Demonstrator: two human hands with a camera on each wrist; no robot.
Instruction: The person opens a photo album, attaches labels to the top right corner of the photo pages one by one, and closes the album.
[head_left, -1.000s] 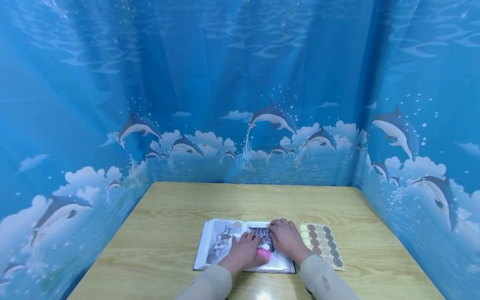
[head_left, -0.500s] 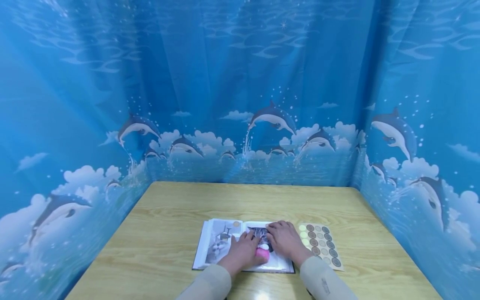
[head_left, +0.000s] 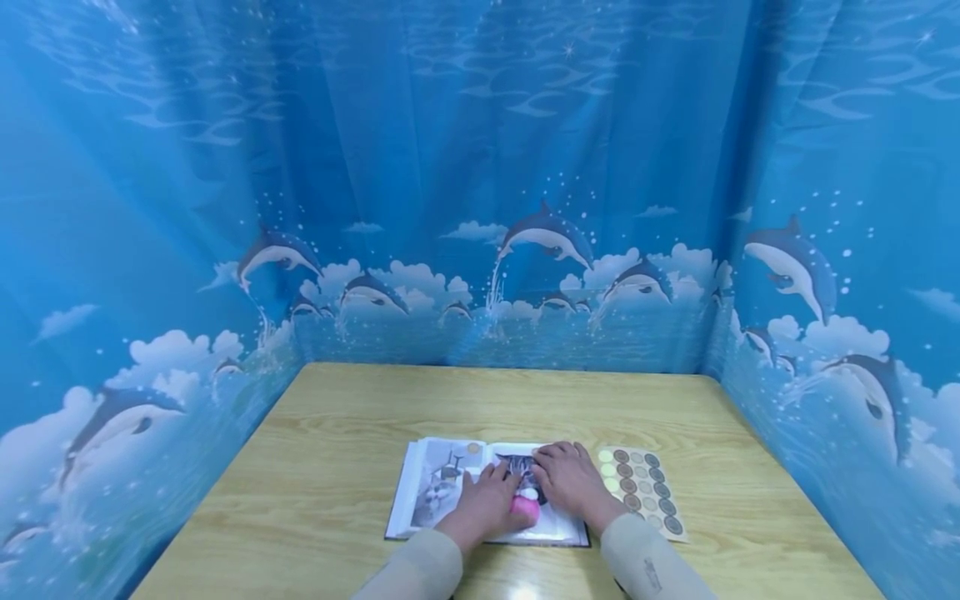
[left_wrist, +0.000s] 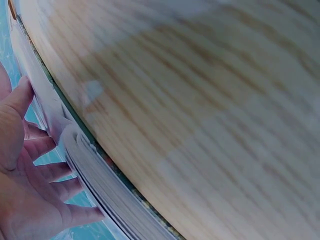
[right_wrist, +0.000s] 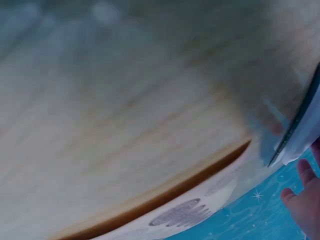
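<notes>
In the head view, an open photo album [head_left: 450,492] lay flat on the wooden counter [head_left: 345,433], near the front edge and a little left of centre, with cat pictures on both pages. The left hand [head_left: 491,502] rested on the album close to the spine, fingers lying fairly straight on the page, and a small pink thing [head_left: 525,502] sat at its thumb side; whether the thumb pinched it could not be told. The right hand [head_left: 572,479] lay flat on the right page just beside the left hand, fingers spread and pressing the paper, with nothing in its grip. A sheet of round stickers [head_left: 643,490], brown, tan and pale green dots in rows, lay on the counter just right of the album, touching or nearly touching its edge. A blue curtain printed with dolphins [head_left: 547,237] closed in the counter on the far, left and right sides. In the left wrist view, the left hand [left_wrist: 30,185] showed with fingers loosely spread against the stacked page edges of the album [left_wrist: 100,185], the counter [left_wrist: 210,110] blurred beyond. In the right wrist view, only the fingertips [right_wrist: 300,200] of the right hand showed at the lower right, beside the album's corner [right_wrist: 295,140], with the sticker sheet [right_wrist: 180,215] on the blurred counter.
</notes>
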